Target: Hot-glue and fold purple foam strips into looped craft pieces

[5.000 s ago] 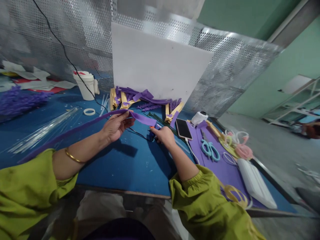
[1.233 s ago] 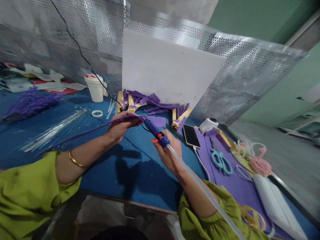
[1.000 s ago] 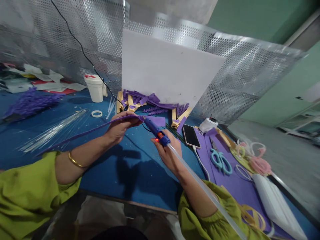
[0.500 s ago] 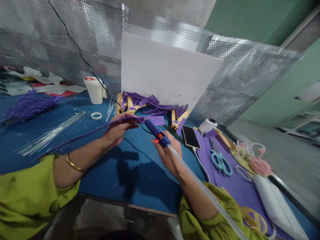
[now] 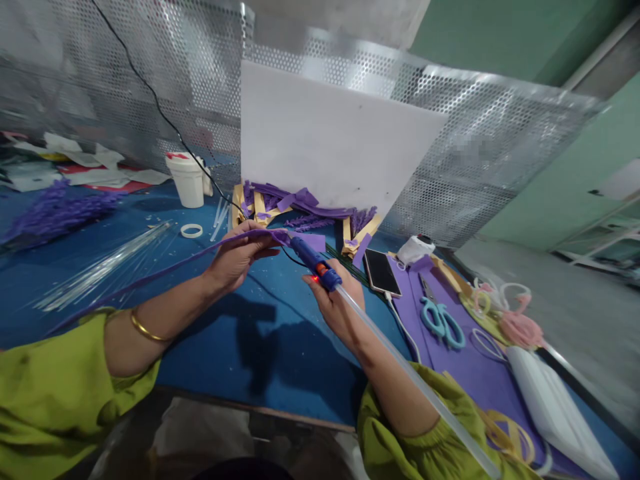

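My left hand (image 5: 235,259) pinches the end of a long purple foam strip (image 5: 165,268) that trails back over the blue table towards my left sleeve. My right hand (image 5: 336,308) grips a blue glue gun (image 5: 313,261) with a red light lit and a long clear glue stick (image 5: 415,381) running back over my forearm. The gun's tip touches the strip's end beside my left fingers, next to a small purple foam piece (image 5: 311,241).
A white board (image 5: 330,143) leans on the perforated metal screen, with purple and yellow foam scraps (image 5: 295,203) at its foot. A white cup (image 5: 187,179), tape ring (image 5: 191,231) and clear rods (image 5: 105,267) lie left. A phone (image 5: 380,271), teal scissors (image 5: 437,320) and purple sheet (image 5: 465,353) lie right.
Five seconds ago my right hand was low on the table at the glue gun; it has since lifted the gun to the strip's end. Over the last second, nothing but slight camera shift.
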A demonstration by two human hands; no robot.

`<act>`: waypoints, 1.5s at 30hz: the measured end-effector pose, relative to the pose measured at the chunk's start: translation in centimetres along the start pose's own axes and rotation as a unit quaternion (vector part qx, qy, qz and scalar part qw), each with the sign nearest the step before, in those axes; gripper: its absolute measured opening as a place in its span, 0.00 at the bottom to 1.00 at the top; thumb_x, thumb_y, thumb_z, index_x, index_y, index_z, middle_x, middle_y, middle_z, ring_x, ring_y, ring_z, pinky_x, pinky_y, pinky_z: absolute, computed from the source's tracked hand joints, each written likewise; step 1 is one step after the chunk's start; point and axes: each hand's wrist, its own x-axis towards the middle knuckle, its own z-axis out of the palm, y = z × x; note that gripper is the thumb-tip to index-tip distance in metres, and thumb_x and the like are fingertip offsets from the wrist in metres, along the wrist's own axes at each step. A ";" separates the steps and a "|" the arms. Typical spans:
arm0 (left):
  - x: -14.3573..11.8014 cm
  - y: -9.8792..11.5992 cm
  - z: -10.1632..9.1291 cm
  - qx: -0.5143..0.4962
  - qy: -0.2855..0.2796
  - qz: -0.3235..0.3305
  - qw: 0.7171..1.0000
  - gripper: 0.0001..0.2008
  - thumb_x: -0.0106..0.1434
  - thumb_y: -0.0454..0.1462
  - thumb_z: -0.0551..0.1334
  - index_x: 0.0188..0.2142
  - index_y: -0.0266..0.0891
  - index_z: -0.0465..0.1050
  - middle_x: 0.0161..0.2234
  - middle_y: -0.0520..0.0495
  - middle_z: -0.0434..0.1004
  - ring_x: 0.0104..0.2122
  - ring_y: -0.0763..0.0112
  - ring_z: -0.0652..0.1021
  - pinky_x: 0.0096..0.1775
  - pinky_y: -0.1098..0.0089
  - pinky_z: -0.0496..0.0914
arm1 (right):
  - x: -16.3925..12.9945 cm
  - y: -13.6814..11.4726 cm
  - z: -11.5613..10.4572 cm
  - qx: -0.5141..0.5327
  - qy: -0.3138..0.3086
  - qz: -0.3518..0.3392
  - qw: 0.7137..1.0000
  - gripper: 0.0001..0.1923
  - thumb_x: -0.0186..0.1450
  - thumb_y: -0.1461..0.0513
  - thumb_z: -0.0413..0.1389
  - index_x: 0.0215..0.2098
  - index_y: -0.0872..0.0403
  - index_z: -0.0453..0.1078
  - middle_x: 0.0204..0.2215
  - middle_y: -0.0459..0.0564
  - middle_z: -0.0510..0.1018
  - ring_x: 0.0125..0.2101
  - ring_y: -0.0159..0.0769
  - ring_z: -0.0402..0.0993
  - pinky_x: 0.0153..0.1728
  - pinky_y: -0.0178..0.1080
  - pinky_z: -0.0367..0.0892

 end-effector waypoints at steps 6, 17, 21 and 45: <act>0.0 0.0 0.0 -0.003 -0.002 0.011 1.000 0.12 0.53 0.38 0.74 0.31 0.40 0.73 0.33 0.50 0.82 0.38 0.64 0.82 0.43 0.63 0.76 | 0.1 -0.4 -0.2 0.006 0.010 0.015 1.000 0.15 0.69 0.48 0.52 0.34 0.51 0.65 0.27 0.47 0.73 0.26 0.37 0.68 0.28 0.36 0.57; 0.1 -0.2 -0.2 0.006 0.010 0.034 0.999 0.10 0.54 0.38 0.73 0.31 0.39 0.73 0.33 0.49 0.81 0.38 0.64 0.82 0.43 0.62 0.76 | 0.2 -0.4 -0.3 0.004 0.013 0.037 0.999 0.15 0.68 0.48 0.53 0.33 0.50 0.64 0.27 0.46 0.72 0.27 0.38 0.69 0.28 0.36 0.58; 0.2 -0.3 -0.3 0.007 0.017 0.040 0.999 0.11 0.54 0.38 0.73 0.31 0.40 0.73 0.34 0.49 0.82 0.39 0.63 0.82 0.44 0.61 0.75 | 0.3 -0.5 -0.5 0.006 0.015 0.039 0.999 0.15 0.68 0.49 0.52 0.31 0.50 0.62 0.25 0.46 0.72 0.25 0.37 0.68 0.28 0.36 0.57; 0.5 0.1 -0.4 0.019 0.061 0.086 0.994 0.11 0.54 0.38 0.72 0.30 0.40 0.71 0.35 0.49 0.83 0.38 0.64 0.82 0.43 0.62 0.76 | 0.3 -0.2 -0.3 0.016 0.021 0.041 0.999 0.15 0.68 0.48 0.53 0.32 0.50 0.63 0.26 0.46 0.72 0.26 0.36 0.67 0.28 0.36 0.58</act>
